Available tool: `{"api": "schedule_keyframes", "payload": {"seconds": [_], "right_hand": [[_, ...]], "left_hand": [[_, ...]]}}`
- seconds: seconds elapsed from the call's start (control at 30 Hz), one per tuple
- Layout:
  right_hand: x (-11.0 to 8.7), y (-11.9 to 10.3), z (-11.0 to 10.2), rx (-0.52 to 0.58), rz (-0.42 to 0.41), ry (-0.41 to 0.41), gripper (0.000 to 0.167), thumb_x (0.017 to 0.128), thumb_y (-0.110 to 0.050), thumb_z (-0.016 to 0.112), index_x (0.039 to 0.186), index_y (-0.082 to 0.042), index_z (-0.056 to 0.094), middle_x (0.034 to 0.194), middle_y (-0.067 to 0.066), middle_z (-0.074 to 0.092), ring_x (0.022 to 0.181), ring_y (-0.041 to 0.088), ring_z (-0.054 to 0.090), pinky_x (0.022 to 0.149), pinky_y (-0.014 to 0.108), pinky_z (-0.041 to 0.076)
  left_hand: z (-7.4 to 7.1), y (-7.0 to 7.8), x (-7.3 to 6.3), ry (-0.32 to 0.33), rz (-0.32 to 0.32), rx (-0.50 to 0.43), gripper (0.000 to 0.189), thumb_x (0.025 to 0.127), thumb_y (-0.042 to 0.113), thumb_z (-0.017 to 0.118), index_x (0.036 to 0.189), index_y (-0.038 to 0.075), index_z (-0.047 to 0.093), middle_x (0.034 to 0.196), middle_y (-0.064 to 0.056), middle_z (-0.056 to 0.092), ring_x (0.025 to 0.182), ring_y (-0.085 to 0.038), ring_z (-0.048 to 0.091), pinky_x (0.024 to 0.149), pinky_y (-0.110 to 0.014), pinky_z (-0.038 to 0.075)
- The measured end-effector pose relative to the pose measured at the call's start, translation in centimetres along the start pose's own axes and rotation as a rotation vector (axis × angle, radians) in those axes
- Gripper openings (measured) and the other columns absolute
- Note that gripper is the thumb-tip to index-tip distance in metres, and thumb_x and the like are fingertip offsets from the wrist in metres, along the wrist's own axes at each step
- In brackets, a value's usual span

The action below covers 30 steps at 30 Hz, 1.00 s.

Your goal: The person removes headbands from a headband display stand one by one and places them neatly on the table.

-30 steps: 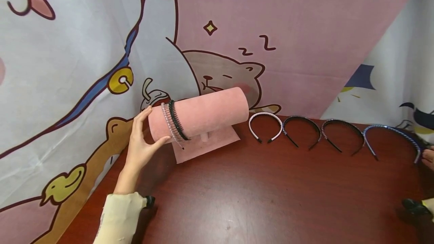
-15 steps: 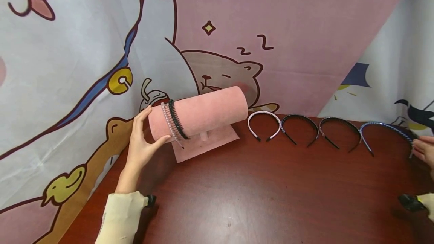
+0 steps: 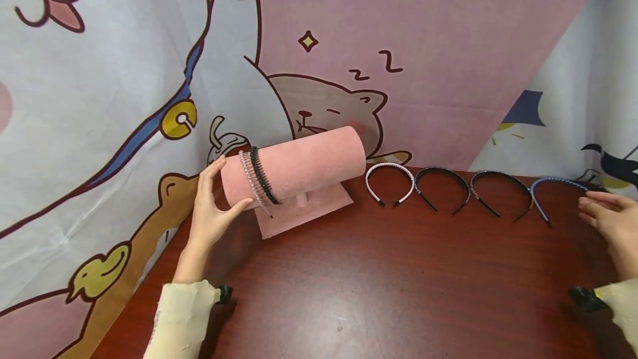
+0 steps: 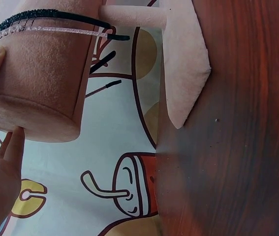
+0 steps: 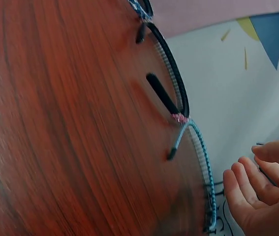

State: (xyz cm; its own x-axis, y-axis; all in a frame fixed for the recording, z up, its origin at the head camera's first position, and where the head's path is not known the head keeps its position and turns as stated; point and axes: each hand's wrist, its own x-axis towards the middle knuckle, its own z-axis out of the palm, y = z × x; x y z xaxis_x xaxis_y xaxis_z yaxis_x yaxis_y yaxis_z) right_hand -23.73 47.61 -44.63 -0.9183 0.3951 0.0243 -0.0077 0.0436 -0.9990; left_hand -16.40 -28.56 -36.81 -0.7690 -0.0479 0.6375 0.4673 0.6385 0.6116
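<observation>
A pink padded roll (image 3: 314,162) stands on a flat pink base (image 3: 276,225). My left hand (image 3: 206,218) holds its left end, thumb in front and fingers behind. A clear sparkly headband (image 3: 251,184) and a black toothed headband (image 3: 264,181) sit around the roll close to that hand. On the right, my right hand (image 3: 615,226) hovers beside a blue twisted headband (image 5: 206,157), covering its right end in the head view. The right wrist view shows a gap between them; its fingers are loosely bent with nothing in them.
A white headband (image 3: 390,165) and two dark headbands, one (image 3: 442,169) beside the other (image 3: 500,173), lie in a row left of the blue one. A cartoon-printed cloth (image 3: 428,26) backs the red-brown wooden table (image 3: 379,292).
My right hand has come in from the right edge, moving left over the blue headband's right end. The left hand keeps its hold on the roll.
</observation>
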Motion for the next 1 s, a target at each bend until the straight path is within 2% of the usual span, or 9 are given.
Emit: {"api": "schedule_keyframes", "payload": {"seconds": [0.13, 0.23, 0.4, 0.47, 0.53, 0.6, 0.67, 0.9, 1.0], "right_hand": [[-2.3, -2.7, 2.6, -0.092, 0.030, 0.005, 0.040, 0.095, 0.005, 0.053, 0.083, -0.032, 0.062, 0.066, -0.029, 0.062, 0.058, -0.013, 0.059, 0.049, 0.010, 0.049], [-3.2, -3.8, 4.0, -0.142, 0.037, 0.015, 0.045, 0.095, 0.006, 0.052, 0.078, -0.035, 0.061, 0.064, -0.031, 0.060, 0.057, -0.015, 0.058, 0.048, 0.010, 0.049], [-4.0, -4.1, 5.4, -0.209, 0.034, 0.029, 0.043, 0.096, 0.003, 0.055, 0.079, -0.036, 0.061, 0.064, -0.035, 0.059, 0.058, -0.017, 0.058, 0.050, 0.008, 0.049], [-4.2, -4.0, 5.9, -0.239, 0.039, 0.032, 0.040, 0.096, 0.001, 0.056, 0.082, -0.036, 0.061, 0.065, -0.037, 0.058, 0.058, -0.018, 0.057, 0.051, 0.007, 0.049], [-4.4, -3.8, 6.3, -0.252, 0.039, 0.028, 0.036, 0.096, -0.001, 0.057, 0.085, -0.035, 0.061, 0.064, -0.036, 0.059, 0.058, -0.017, 0.058, 0.051, 0.007, 0.049], [-4.6, -3.8, 6.7, -0.286, 0.036, 0.014, 0.032, 0.097, -0.004, 0.057, 0.088, -0.034, 0.060, 0.065, -0.038, 0.058, 0.058, -0.017, 0.058, 0.051, 0.008, 0.049], [-4.7, -3.7, 7.1, -0.300, 0.025, 0.001, 0.030, 0.097, -0.007, 0.058, 0.088, -0.035, 0.060, 0.066, -0.038, 0.058, 0.058, -0.016, 0.059, 0.051, 0.008, 0.049], [-5.5, -3.9, 8.6, -0.165, -0.025, -0.101, 0.029, 0.095, -0.005, 0.063, 0.087, -0.033, 0.068, 0.071, -0.029, 0.068, 0.065, -0.011, 0.066, 0.056, 0.012, 0.054], [-5.9, -4.1, 9.6, -0.159, -0.061, -0.131, 0.028, 0.095, -0.004, 0.063, 0.091, -0.031, 0.068, 0.074, -0.028, 0.069, 0.068, -0.012, 0.066, 0.058, 0.012, 0.054]], "left_hand": [[0.0, 0.1, 0.0, -0.002, -0.012, 0.008, 0.098, 0.070, 0.005, 0.089, 0.152, 0.019, 0.037, 0.159, -0.001, 0.035, 0.148, -0.017, 0.031, 0.116, -0.029, 0.033], [0.0, 0.3, 0.0, 0.000, -0.008, 0.000, 0.099, 0.069, 0.003, 0.089, 0.152, 0.019, 0.037, 0.159, -0.001, 0.035, 0.148, -0.018, 0.031, 0.118, -0.032, 0.033], [0.0, 0.8, 0.1, 0.001, -0.004, -0.023, 0.098, 0.067, -0.005, 0.088, 0.151, 0.009, 0.038, 0.159, -0.009, 0.035, 0.147, -0.025, 0.032, 0.115, -0.047, 0.037], [0.0, 0.8, 0.0, -0.002, -0.011, -0.035, 0.098, 0.068, -0.005, 0.087, 0.151, 0.008, 0.037, 0.159, -0.010, 0.035, 0.147, -0.025, 0.032, 0.114, -0.043, 0.040], [0.1, 0.4, 0.0, -0.004, -0.016, -0.042, 0.098, 0.069, -0.003, 0.087, 0.151, 0.014, 0.037, 0.159, -0.006, 0.035, 0.147, -0.020, 0.032, 0.113, -0.031, 0.041], [0.0, 0.4, -0.1, -0.006, -0.022, -0.043, 0.097, 0.070, -0.001, 0.088, 0.151, 0.016, 0.037, 0.159, -0.004, 0.035, 0.147, -0.018, 0.032, 0.110, -0.017, 0.038], [0.1, 0.3, -0.1, -0.005, -0.021, -0.048, 0.096, 0.070, 0.000, 0.088, 0.151, 0.016, 0.038, 0.159, -0.003, 0.035, 0.147, -0.018, 0.032, 0.109, -0.013, 0.035], [0.0, 0.4, 0.0, -0.010, -0.040, -0.022, 0.097, 0.069, 0.000, 0.089, 0.151, 0.016, 0.038, 0.159, -0.003, 0.036, 0.147, -0.015, 0.033, 0.110, -0.019, 0.039], [0.0, 0.5, 0.1, -0.005, -0.043, -0.023, 0.097, 0.068, -0.003, 0.088, 0.150, 0.012, 0.038, 0.158, -0.005, 0.037, 0.147, -0.017, 0.033, 0.110, -0.016, 0.038]]}}
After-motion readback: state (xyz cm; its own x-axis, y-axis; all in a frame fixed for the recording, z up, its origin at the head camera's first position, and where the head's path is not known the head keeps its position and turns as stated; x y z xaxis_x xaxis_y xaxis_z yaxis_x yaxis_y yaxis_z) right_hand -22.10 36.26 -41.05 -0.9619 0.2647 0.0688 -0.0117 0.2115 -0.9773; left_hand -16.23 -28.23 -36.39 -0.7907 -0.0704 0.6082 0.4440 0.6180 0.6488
